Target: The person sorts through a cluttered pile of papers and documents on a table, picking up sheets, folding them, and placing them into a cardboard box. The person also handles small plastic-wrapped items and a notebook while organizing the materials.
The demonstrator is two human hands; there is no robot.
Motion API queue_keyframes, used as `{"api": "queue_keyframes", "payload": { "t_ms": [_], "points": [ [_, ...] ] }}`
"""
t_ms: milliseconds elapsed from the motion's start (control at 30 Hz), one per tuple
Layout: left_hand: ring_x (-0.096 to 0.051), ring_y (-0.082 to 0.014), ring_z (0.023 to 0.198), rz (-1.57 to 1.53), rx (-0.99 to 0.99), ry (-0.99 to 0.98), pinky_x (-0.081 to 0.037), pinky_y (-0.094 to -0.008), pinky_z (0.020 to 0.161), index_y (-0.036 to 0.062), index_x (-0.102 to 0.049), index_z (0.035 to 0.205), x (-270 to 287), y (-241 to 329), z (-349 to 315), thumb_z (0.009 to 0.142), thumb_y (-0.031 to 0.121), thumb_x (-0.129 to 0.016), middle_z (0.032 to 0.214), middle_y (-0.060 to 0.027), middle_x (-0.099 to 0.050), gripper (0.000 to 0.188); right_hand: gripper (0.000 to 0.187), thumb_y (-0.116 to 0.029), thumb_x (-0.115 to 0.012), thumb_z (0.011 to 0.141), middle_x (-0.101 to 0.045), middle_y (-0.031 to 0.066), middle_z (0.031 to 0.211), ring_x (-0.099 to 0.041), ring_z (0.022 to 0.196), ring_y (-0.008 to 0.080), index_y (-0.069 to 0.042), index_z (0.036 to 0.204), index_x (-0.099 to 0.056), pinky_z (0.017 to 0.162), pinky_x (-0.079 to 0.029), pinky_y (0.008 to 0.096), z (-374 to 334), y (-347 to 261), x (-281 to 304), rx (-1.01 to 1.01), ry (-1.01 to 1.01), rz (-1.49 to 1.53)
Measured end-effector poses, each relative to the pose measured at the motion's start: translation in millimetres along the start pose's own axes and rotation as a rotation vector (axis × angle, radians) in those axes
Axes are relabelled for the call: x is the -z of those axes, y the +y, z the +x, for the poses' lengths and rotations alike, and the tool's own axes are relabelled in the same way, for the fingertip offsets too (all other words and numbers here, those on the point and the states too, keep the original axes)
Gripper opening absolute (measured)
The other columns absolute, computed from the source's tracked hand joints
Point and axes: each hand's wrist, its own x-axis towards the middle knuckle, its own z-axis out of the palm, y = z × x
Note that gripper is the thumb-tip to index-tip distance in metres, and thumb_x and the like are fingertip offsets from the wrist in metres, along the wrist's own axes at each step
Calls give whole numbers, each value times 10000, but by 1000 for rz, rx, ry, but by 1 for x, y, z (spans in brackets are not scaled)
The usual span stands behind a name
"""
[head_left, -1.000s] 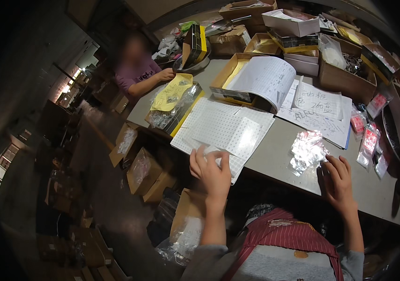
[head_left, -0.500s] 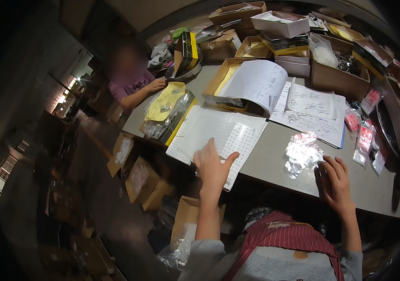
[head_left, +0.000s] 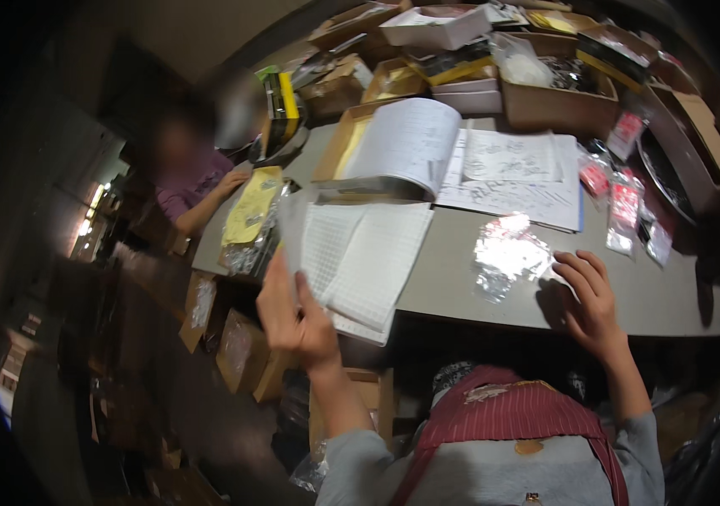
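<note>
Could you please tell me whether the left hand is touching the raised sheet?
Touching: the head view shows the left hand holding the raised sheet by its near end, between thumb and fingers.

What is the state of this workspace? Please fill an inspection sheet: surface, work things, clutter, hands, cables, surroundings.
Surface: grey table, partly covered.
Work things: patterned sheets; shiny plastic pile.
Clutter: open brown box, curled papers, red-and-clear packets.
Left hand: gripping a raised sheet, blurred.
Right hand: fingers loosely curled, beside the plastic pile; no held object visible.
Cables: nothing seen.
Surroundings: dim; person in purple top beyond the table's left end.
</note>
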Motion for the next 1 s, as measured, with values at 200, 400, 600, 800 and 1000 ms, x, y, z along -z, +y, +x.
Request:
{"api": "queue_keyframes", "payload": {
  "t_ms": [200,400,600,800,1000],
  "points": [
    [-627,-263,701,-353,-13,-62,-504,-333,598,-94,-627,1121,26,78,-60,913,292,-713,985,-195,-627,446,456,73,-668,812,-628,222,1244,-619,1112,386,37,1258,-578,980,-484,452,5,-37,-4,96,61,446],
    [-651,-303,992,-701,-294,-417,-575,-369,806,-80,-644,1268,5,141,-100,803,181,-725,1244,-237,-630,540,678,-203,-782,899,-541,242,1365,-584,1209,344,59,1419,-434,1035,-462,434,-2,-60,3,148,-149,846],
    [-656,-287,1050,-885,-374,-577,-577,-352,869,-65,-698,1186,0,150,-91,788,64,-694,1260,-210,-651,419,359,-130,-618,997,-641,81,1211,-598,1070,137,42,1304,-547,907,-507,308,-23,-53,12,-631,-43,1156],
    [-701,-267,945,-860,-403,-514,-592,-347,799,-40,-740,1087,5,118,-88,733,-22,-689,1151,-160,-709,358,326,-172,-544,1008,-656,189,1115,-696,855,259,62,1235,-564,713,-596,381,-23,-22,19,-669,261,1151],
    [-655,-437,1087,-381,-169,-441,-508,-485,958,-68,-653,1216,5,49,-93,828,20,-694,1198,-237,-682,400,254,-165,-530,1040,-652,130,1103,-663,914,226,24,1194,-603,734,-578,404,-19,5,36,-513,622,1020]
  ]
}}
